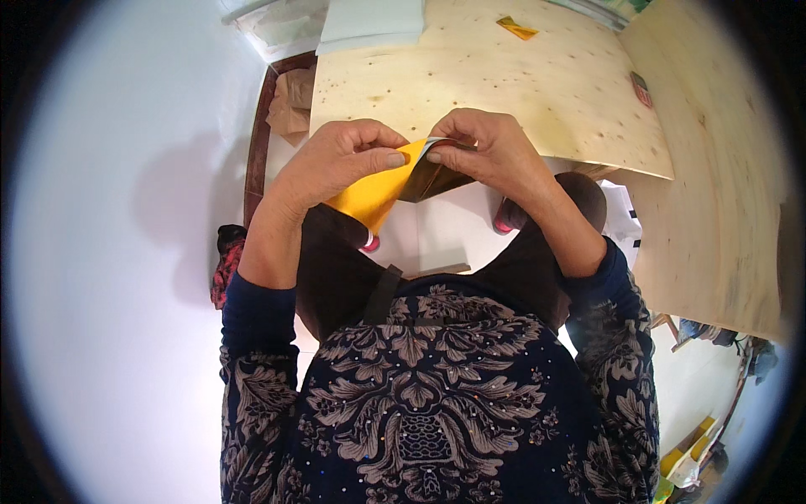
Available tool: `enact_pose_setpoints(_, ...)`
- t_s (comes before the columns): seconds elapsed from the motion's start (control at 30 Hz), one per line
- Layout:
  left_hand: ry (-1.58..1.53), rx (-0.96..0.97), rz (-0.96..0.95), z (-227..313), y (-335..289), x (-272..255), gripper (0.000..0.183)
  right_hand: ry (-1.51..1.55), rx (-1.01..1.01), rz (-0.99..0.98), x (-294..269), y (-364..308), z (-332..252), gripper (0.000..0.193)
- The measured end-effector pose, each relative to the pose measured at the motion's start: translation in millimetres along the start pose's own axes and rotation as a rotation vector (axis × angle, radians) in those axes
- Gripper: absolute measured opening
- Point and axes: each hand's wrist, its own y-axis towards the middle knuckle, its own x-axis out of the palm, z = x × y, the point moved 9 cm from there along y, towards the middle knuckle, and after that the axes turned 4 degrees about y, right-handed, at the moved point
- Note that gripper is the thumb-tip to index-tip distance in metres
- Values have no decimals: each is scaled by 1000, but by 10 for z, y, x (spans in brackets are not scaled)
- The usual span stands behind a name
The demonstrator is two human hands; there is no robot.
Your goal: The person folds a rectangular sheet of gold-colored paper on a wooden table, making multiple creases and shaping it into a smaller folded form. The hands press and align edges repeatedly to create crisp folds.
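Both my hands hold up a sheet of shiny gold paper (374, 192) with a pale back, just before the near edge of the wooden table. My left hand (351, 158) pinches it between thumb and fingers, and its bright yellow side hangs below. My right hand (487, 149) grips the other part with thumb and forefinger; there the foil looks dark and mirror-like. Between the two hands the paper is bent, with a pale edge showing at the top. A small folded gold piece (517, 28) lies at the far side of the table, apart from my hands.
The knotty plywood table (470, 76) spreads in front of me. A pale stack of sheets (371, 23) lies at its far left. A small red and dark object (641, 89) sits near the right edge, beside a tall plywood panel (714, 168). Brown paper (290, 105) is left of the table.
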Motion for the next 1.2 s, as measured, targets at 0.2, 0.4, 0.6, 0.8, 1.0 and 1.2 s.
enact_pose_setpoints(0.2,59,55,71,241,-159,45,19,1,-22,33,-49,-204,-150,21)
enact_pose_setpoints(0.4,30,71,15,326,-206,107,21,17,13,-7,-80,-272,-247,23)
enact_pose_setpoints(0.6,-84,65,-102,391,-210,233,21,-39,11,-73,-134,-270,-284,26)
enact_pose_setpoints(0.8,-297,5,54,223,-166,80,15,84,-282,680,-1094,-558,-520,38)
enact_pose_setpoints(1.0,-632,61,196,106,-117,-2,13,695,133,777,-967,-817,327,47)
enact_pose_setpoints(1.2,-620,119,175,230,-67,112,16,1251,185,261,53,-607,355,39)
